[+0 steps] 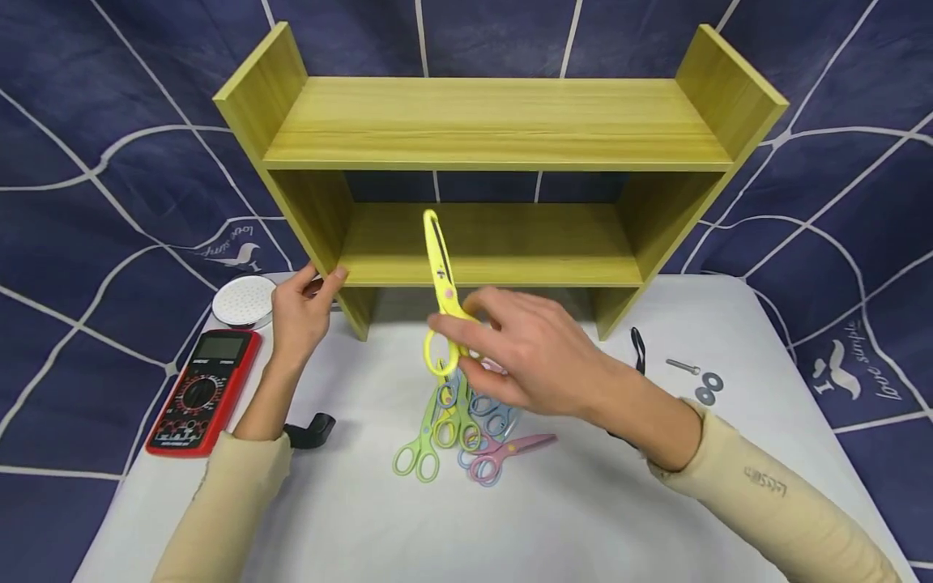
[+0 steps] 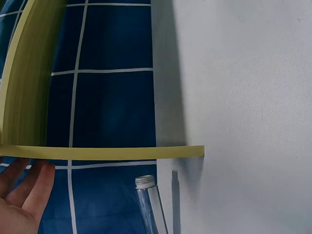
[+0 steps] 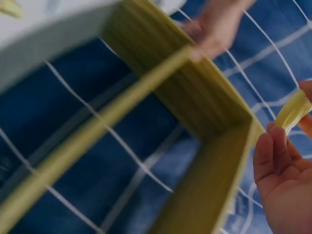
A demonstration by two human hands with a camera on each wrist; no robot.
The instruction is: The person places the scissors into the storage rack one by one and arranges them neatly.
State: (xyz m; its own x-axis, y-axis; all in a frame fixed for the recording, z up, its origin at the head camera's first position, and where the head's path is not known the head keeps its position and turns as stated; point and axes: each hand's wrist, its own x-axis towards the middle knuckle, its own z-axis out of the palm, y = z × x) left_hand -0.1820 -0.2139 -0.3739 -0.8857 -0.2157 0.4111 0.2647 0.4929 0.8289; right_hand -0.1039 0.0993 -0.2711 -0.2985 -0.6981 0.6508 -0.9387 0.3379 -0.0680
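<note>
My right hand (image 1: 543,352) pinches a pair of yellow scissors (image 1: 440,257) by the handle end, blades pointing up, in front of the middle board of a wooden shelf (image 1: 466,154). Blurred in the right wrist view, part of the yellow scissors (image 3: 291,109) shows between the fingertips. My left hand (image 1: 302,314) grips the front edge of the shelf's left side panel, thumb at the inner side, fingers outside. Below the right hand, several scissors lie heaped on the white table, among them green scissors (image 1: 419,448) and pink scissors (image 1: 503,455); the hand hides part of the heap.
At the left lie a red multimeter (image 1: 197,394), a round white perforated disc (image 1: 244,300) and a black curved piece (image 1: 313,431). A bolt (image 1: 683,366), grey washers (image 1: 705,395) and a black loop (image 1: 638,348) lie right. A clear threaded tube (image 2: 150,207) is beside the shelf.
</note>
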